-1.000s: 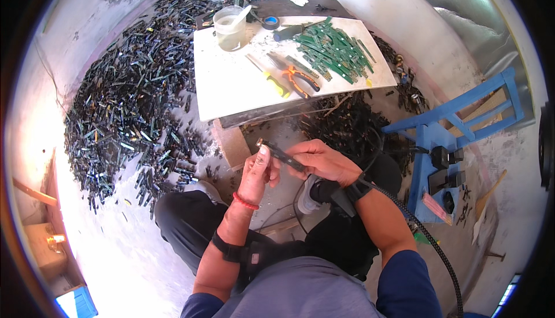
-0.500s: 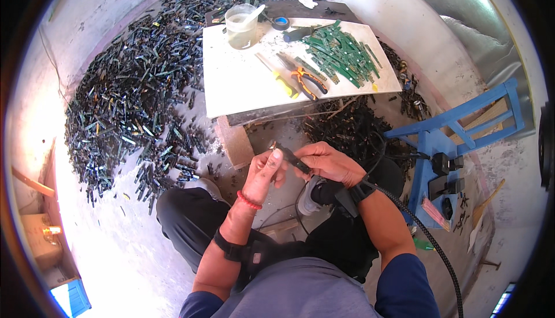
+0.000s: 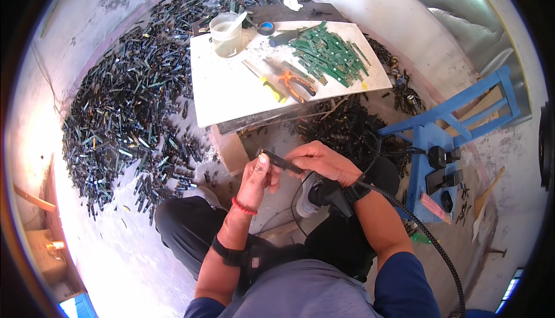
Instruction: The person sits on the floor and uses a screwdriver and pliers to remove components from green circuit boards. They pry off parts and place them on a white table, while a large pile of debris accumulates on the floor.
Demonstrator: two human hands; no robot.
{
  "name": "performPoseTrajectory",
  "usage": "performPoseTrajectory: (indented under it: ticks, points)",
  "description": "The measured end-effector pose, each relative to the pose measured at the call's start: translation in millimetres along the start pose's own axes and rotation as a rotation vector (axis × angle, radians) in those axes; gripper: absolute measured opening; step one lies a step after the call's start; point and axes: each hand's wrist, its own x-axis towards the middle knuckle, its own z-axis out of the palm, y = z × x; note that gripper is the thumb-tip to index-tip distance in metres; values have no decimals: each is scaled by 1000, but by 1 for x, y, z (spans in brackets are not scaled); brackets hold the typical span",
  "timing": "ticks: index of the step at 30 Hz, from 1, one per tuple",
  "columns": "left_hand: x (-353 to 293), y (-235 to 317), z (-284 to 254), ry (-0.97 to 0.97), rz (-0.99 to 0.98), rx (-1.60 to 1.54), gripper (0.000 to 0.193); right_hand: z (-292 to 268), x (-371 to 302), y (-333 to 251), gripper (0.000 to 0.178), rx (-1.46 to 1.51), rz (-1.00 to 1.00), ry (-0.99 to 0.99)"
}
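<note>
Between my two hands, in front of the low table, is a slim black stick-shaped piece [image 3: 284, 162]; its exact kind is unclear. My left hand [image 3: 255, 180] pinches its left end, thumb on top. At the other end, the fingers of my right hand [image 3: 325, 161] close round it, partly hiding it. On the white tabletop [image 3: 222, 101] beyond lie orange-and-black pliers [image 3: 296, 81], a yellow-handled screwdriver [image 3: 273, 91] and a heap of green circuit-board strips [image 3: 332, 55].
A clear plastic cup [image 3: 226, 41] and a tape roll [image 3: 266, 28] stand at the table's far side. Dark strips [image 3: 127, 104] cover the floor to the left; another dark heap [image 3: 335, 127] lies under the table. At right is a blue chair [image 3: 426, 136] bearing black devices.
The whole view has shifted slightly, so the table appears further left. The black piece has turned a little in my fingers, and the coppery tip seen above my left thumb is now out of sight.
</note>
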Motion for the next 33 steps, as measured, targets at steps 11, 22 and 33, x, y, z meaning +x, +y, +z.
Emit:
performPoseTrajectory:
  ticks: [11,22,33]
  points:
    - [10,-6,-4,286,5,201,61,9,9,2,21,-269,-52,126]
    - [10,-6,-7,332,0,123,60,-6,49,-25,16,-909,-653,924]
    - [7,5,-8,433,-135,-50,60,-15,118,-34,19,-1369,-568,828]
